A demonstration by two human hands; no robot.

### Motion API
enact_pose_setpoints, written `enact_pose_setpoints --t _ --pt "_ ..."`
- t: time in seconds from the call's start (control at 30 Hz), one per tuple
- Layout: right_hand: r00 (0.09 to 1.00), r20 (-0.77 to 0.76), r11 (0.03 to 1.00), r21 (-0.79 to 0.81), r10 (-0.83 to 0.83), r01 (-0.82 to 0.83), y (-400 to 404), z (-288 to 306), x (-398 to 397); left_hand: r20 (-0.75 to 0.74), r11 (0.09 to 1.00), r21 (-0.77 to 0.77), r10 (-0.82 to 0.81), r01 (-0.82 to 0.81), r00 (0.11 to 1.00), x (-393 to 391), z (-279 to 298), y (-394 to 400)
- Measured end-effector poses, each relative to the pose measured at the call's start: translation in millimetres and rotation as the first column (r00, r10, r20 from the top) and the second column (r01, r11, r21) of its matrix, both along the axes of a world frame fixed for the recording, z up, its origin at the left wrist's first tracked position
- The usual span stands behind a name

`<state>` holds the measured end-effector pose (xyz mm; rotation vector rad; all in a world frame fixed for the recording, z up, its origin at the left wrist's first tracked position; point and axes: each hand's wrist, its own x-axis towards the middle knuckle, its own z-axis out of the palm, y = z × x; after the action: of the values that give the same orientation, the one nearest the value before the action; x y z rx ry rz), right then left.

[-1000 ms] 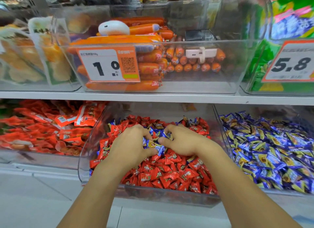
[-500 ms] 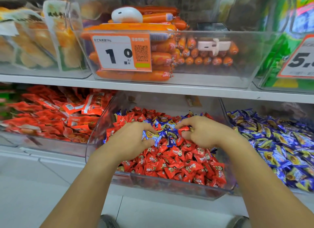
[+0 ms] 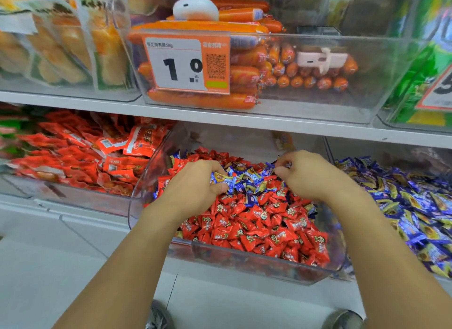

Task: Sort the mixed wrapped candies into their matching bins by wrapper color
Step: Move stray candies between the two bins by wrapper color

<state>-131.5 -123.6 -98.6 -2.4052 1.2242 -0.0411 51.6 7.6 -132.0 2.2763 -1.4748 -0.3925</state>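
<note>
Both hands are down in the middle bin [image 3: 244, 262], the clear one heaped with red candies [image 3: 256, 221]. A cluster of blue candies [image 3: 244, 181] sits on top of the red pile, toward the back, right between my hands. My left hand [image 3: 195, 184] has its fingers curled around a few of those blue ones, a yellow-and-blue wrapper poking out by the thumb. My right hand [image 3: 305, 174] is pinching at blue wrappers with curled fingertips at the far edge of the cluster.

To do this well, I reckon I should gather only the blue, lifting from the top so the reds underneath don't ride along, and check each handful before moving it. Their home looks to be the blue bin [image 3: 415, 206] just to my right, already full of matching wrappers.

The blue pieces are small, crinkly, twisted at the ends, with yellow panels; slippery, I'd guess, so a firm cupped grip beats a loose pinch. More blue shows at the left wall of the bin too.
</note>
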Motion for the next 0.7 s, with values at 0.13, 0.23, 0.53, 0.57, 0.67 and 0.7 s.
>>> enact_pose_setpoints --t 0.13,0.23,0.53,0.57,0.67,0.7 --pt "0.999 -0.010 0.999 0.021 0.040 -0.039 9.8 -14.7 20.1 -0.051 0.997 -0.057 0.041 -0.043 0.998 -2.9 4.5 0.5" --pt "0.989 -0.125 0.997 0.036 0.079 -0.075 11.2 -19.9 28.7 -0.069 0.992 -0.108 0.056 -0.063 0.996 -2.9 6.1 3.6" --pt "0.989 0.132 0.997 -0.035 0.066 -0.062 1.6 -23.3 28.9 -0.087 0.982 -0.154 0.099 -0.112 0.991 1.7 9.0 8.7" --pt "0.982 0.162 0.995 -0.036 0.097 -0.093 3.8 -23.8 31.0 -0.089 0.982 -0.152 0.097 -0.110 0.991 0.8 8.9 8.6" --pt "0.973 0.123 0.981 -0.005 0.194 -0.195 7.8 -32.8 39.5 -0.092 0.984 -0.148 0.087 -0.100 0.992 0.1 8.2 10.0" --pt "0.972 0.075 0.975 -0.002 0.224 -0.224 8.3 -36.8 41.6 -0.094 0.984 -0.150 0.087 -0.101 0.992 0.2 8.3 11.0"
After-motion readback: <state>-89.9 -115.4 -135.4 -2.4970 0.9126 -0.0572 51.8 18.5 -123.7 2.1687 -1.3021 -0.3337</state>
